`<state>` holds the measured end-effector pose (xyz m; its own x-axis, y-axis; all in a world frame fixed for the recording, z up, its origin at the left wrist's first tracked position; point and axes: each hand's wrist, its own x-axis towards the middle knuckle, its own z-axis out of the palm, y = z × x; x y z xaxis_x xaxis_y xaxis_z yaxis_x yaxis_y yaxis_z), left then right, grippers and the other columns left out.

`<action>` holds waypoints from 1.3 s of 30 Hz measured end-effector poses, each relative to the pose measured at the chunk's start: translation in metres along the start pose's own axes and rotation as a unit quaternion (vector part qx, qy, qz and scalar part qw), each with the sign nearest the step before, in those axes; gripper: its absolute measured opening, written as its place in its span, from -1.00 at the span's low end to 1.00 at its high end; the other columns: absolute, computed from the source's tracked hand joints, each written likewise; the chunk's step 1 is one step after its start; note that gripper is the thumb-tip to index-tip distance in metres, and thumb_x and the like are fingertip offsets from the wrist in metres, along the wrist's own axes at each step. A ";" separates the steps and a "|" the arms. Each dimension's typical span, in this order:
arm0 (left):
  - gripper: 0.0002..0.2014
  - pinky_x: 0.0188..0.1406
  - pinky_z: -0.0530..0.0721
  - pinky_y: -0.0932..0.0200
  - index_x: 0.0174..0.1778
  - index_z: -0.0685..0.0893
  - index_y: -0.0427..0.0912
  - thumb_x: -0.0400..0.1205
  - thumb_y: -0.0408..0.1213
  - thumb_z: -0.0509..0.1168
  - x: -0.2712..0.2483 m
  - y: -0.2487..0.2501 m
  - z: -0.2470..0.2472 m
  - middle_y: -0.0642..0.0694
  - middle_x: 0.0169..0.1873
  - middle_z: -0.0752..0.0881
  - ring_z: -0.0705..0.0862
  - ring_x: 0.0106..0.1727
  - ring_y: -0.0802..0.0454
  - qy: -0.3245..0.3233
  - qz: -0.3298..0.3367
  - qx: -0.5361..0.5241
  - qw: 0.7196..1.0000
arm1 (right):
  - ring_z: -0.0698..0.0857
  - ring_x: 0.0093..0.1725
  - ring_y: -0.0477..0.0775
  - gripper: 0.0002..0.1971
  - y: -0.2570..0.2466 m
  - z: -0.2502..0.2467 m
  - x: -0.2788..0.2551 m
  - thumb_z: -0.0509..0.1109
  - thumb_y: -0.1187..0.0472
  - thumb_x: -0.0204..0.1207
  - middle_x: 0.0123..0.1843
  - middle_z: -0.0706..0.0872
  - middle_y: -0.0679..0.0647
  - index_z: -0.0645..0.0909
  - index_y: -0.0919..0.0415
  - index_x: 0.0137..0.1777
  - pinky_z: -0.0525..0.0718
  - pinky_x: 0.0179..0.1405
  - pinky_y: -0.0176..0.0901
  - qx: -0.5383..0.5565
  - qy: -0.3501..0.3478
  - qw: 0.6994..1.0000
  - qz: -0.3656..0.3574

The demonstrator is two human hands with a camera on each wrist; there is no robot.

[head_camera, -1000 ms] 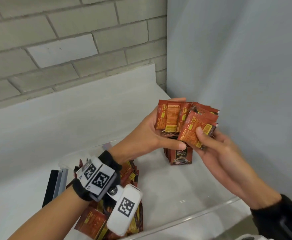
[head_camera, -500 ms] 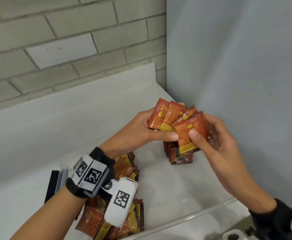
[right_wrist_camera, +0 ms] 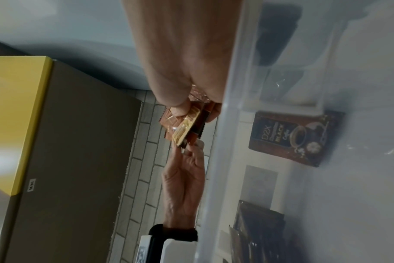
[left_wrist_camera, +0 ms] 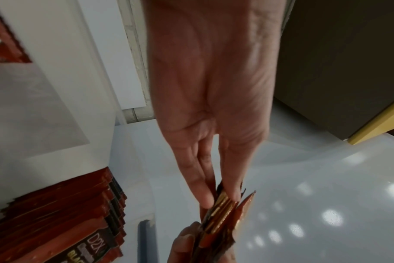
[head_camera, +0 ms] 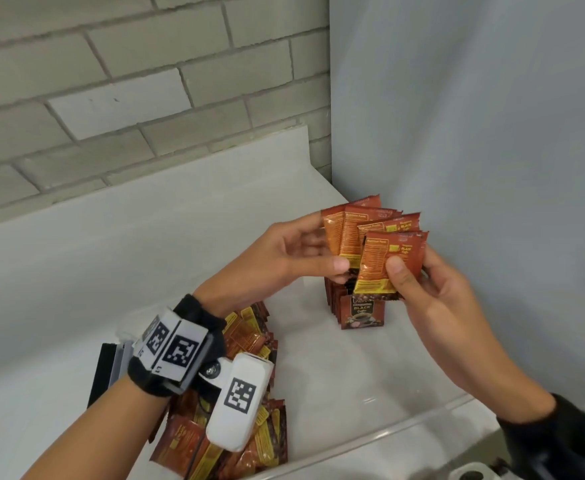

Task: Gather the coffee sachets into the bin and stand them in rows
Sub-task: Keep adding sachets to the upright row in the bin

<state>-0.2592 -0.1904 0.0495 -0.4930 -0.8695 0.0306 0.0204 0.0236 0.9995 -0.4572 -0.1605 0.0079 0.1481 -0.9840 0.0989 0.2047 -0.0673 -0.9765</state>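
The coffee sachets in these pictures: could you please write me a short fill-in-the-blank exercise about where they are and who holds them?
1. The fanned sachets are held above the bin by ____ hands.
2. The standing row of sachets sits in the bin's far ____ corner.
3. The loose heap of sachets lies under the ____ wrist.
4. The wall behind the clear bin is made of ____.

Missing words: both; right; left; brick

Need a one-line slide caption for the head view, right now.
Both hands, left hand and right hand, hold a fan of coffee sachets above the standing row in the clear bin.
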 end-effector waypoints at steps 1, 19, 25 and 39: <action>-0.55 0.01 0.70 0.18 0.36 0.57 -0.20 0.54 -0.45 0.42 0.000 0.001 0.000 -0.27 0.17 0.73 0.73 0.10 -0.06 -0.004 0.000 0.008 1.000 | 0.76 0.12 -0.14 -0.61 0.000 0.000 0.000 0.31 0.11 0.50 0.12 0.81 -0.07 0.59 0.14 0.32 0.63 -0.04 -0.47 -0.003 -0.005 1.000 0.001; -0.50 -0.03 0.65 0.12 0.02 0.51 -0.12 0.30 -0.12 0.61 -0.001 0.004 -0.002 -0.07 -0.06 0.69 0.65 -0.02 -0.04 0.002 -0.010 0.132 0.991 | 0.74 0.22 0.06 -0.45 0.001 0.000 0.000 0.54 -0.20 0.31 0.21 0.77 0.05 0.63 0.01 0.26 0.69 0.14 -0.20 0.037 -0.062 0.997 0.023; 0.02 0.54 0.29 0.29 0.61 0.11 0.12 0.34 -0.07 0.62 -0.010 0.025 0.005 0.12 0.49 0.31 0.23 0.58 0.22 -0.025 0.063 0.328 0.942 | 0.80 0.04 -0.02 -0.61 0.000 0.000 0.002 0.40 0.05 0.38 0.04 0.83 -0.01 0.59 0.13 0.20 0.72 -0.09 -0.31 0.029 0.005 1.000 0.007; 0.04 0.36 0.31 0.45 0.66 0.11 -0.16 0.34 -0.26 0.59 0.021 -0.004 0.038 -0.12 0.51 0.41 0.39 0.41 0.14 -0.030 0.098 0.481 0.871 | 0.76 -0.12 -0.16 -0.61 0.000 0.003 -0.001 0.44 -0.13 0.37 -0.12 0.74 -0.06 0.51 0.08 0.07 0.65 -0.24 -0.34 -0.035 0.000 0.999 0.010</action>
<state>-0.3023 -0.1898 0.0462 -0.6067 -0.7761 0.1720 -0.6146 0.5952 0.5177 -0.4545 -0.1589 0.0081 0.1511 -0.9854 0.0791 0.1332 -0.0590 -0.9893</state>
